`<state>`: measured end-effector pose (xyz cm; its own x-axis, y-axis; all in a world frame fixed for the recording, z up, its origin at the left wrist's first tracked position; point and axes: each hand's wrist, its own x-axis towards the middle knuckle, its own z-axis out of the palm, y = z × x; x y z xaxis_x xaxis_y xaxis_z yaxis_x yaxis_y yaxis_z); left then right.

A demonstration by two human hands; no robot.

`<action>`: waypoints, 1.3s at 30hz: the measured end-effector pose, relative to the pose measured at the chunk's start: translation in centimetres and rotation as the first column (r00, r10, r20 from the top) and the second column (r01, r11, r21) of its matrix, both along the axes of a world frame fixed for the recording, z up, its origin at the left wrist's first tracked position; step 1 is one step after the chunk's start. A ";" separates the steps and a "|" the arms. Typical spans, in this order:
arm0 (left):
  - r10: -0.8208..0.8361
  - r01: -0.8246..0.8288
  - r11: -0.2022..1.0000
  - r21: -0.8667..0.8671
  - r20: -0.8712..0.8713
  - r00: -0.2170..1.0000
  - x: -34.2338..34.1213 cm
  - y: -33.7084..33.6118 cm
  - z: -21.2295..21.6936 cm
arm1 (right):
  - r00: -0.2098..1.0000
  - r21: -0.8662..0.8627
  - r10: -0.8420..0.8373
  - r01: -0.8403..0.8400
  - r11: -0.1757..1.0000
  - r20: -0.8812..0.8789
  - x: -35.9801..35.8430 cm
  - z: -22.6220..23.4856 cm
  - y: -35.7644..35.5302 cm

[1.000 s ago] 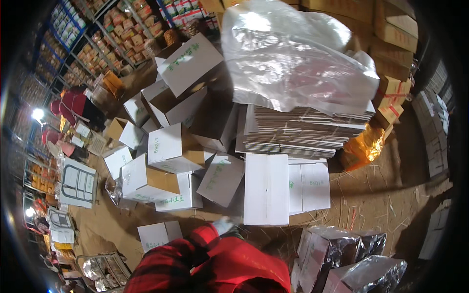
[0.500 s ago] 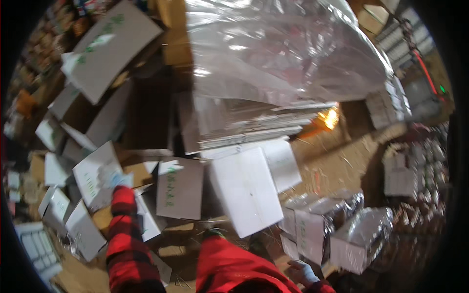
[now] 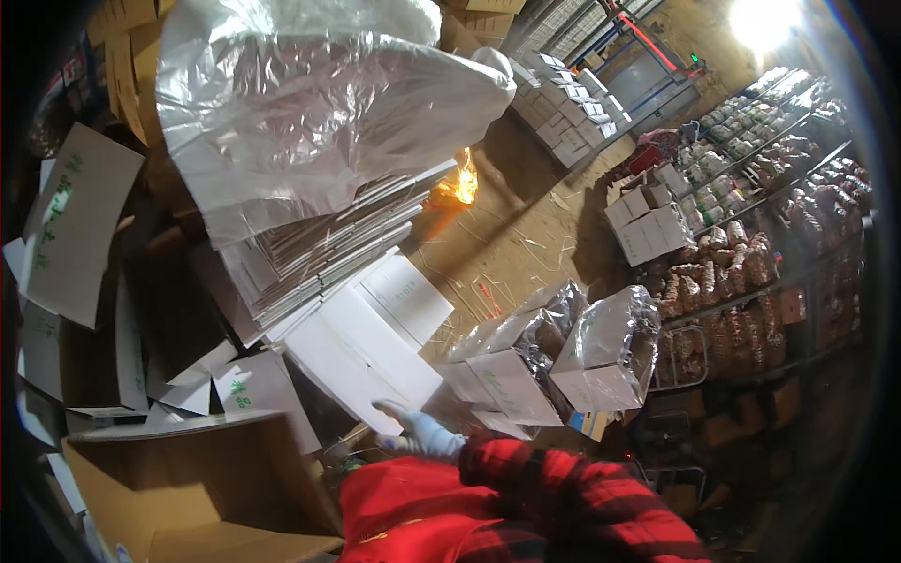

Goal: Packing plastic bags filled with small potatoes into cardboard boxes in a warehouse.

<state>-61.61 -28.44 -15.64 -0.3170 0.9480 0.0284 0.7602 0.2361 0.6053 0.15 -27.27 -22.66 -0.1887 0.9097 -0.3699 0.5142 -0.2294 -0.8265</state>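
A large open cardboard box, brown inside, is close to me at the lower left with its opening facing up. Only a pale bit of my gloved left hand shows at its lower left edge, apparently gripping it; the rest is hidden. My right hand, in a pale glove, is held out in front of my red apron with fingers stretched and nothing in them. Just beyond it lies a closed white carton. A white box with green writing stands behind the open box.
A stack of flattened white cartons under clear plastic sheeting stands ahead. Two foil-lined boxes stand to the right. Open empty boxes crowd the left. Racks of wrapped goods line the far right; straw litters the floor.
My view has swung to the right. An open box has come up close at the lower left, where my left hand was reaching among boxes. My right hand has moved inward across my front.
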 end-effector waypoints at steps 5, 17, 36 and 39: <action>-0.065 0.067 0.998 0.002 0.265 0.962 11.3 5.8 0.0 | 0.821 0.062 -0.252 0.328 0.942 -0.512 4.3 -0.4 2.6; -0.537 0.537 0.844 0.003 -0.041 0.843 44.8 18.6 -3.5 | 0.883 -0.010 -0.451 0.456 0.890 0.128 19.4 9.9 -1.4; -0.259 0.233 0.966 -0.116 -0.360 0.896 56.5 11.5 -6.6 | 0.721 -0.217 -0.370 0.300 0.929 -0.586 30.0 -3.7 17.7; -0.221 0.249 0.968 0.018 -0.404 0.887 58.2 13.1 -6.3 | 0.540 -0.088 -0.366 0.471 0.878 -0.758 35.8 -2.9 27.6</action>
